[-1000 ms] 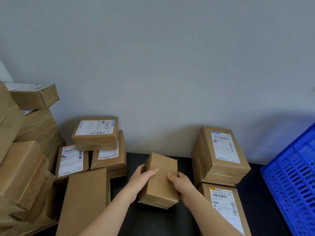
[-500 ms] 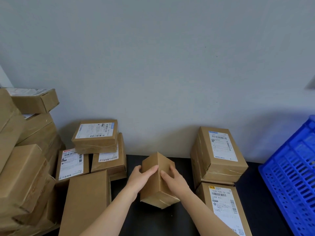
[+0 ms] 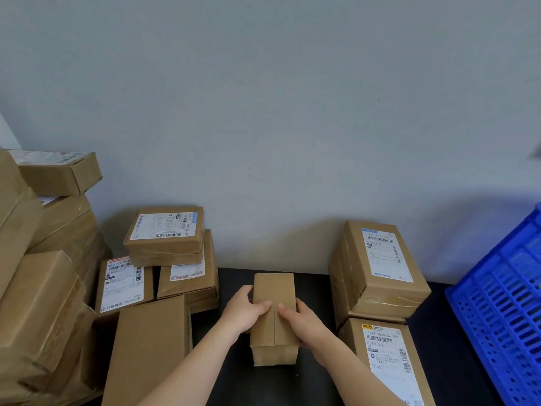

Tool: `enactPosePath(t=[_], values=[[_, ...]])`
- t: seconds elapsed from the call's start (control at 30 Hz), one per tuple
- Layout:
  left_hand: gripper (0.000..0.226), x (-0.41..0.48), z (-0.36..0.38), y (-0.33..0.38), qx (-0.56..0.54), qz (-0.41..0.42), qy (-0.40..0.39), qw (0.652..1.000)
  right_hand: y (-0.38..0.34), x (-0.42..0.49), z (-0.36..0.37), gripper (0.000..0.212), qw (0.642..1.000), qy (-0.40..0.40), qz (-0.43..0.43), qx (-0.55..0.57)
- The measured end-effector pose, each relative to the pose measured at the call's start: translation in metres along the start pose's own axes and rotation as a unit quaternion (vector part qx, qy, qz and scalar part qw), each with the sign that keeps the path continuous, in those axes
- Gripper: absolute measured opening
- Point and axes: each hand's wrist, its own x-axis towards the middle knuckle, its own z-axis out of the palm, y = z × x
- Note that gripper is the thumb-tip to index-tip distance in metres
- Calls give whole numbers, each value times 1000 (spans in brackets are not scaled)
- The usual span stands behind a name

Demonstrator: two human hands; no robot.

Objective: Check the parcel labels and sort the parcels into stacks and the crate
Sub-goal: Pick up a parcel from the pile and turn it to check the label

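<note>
A small brown parcel (image 3: 273,291) is held over the black table (image 3: 304,385), a taped seam running down its upper face; no label shows on it. My left hand (image 3: 244,313) grips its left side, thumb on top. My right hand (image 3: 298,320) grips the right side the same way. A blue slotted crate (image 3: 497,306) stands at the right edge. Two labelled parcels lie to the right: a stacked one (image 3: 380,268) and a nearer one (image 3: 386,358).
Labelled parcels (image 3: 164,232) are stacked at the back left against the grey wall. A plain brown parcel (image 3: 149,347) lies near my left forearm. A tall, uneven heap of boxes (image 3: 35,288) fills the far left.
Both hands have turned the parcel: first a flat face showed, then an edge pointed up, and now the taped seam face is up and squared to me.
</note>
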Motion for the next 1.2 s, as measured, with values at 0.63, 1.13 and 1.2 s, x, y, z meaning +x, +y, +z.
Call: enactPosePath(t=[0.63,1.13,1.2], values=[[68,11,5,0,-14,-31,-19,999,0,9,-1,59,998,26,11,-58],[68,10,3,-4,-35,-35,-24,998,-3,7,-2,62,998,19,21,-53],[68,10,3,-5,-33,-31,-25,999,-3,7,-2,63,998,21,20,-56]])
